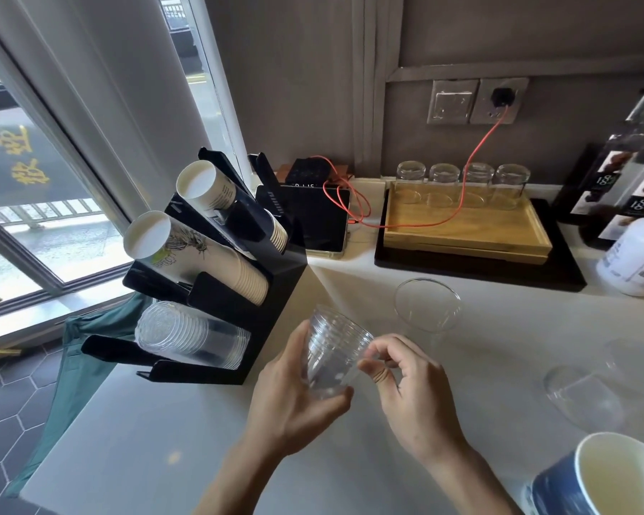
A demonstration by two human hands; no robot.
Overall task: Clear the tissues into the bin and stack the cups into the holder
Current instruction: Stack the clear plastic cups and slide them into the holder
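Observation:
My left hand [294, 399] grips a small stack of clear plastic cups [331, 354], tilted with the rims up and to the left. My right hand [413, 392] pinches the rim of that stack with thumb and forefinger. To the left stands the black cup holder [276, 291], with paper cups in its upper slots and clear cups [190, 336] in the lowest one. One clear cup [426, 310] stands upright behind my hands. Two more clear cups [580, 397] lie at the right. No tissues are in view.
A blue-and-white paper cup [603, 481] sits at the bottom right corner. A wooden tray [465, 228] with several glass jars is at the back, a tablet [316, 224] with an orange cable beside it. Bottles [632, 202] stand at the right. A green bag [90, 351] hangs off the counter's left edge.

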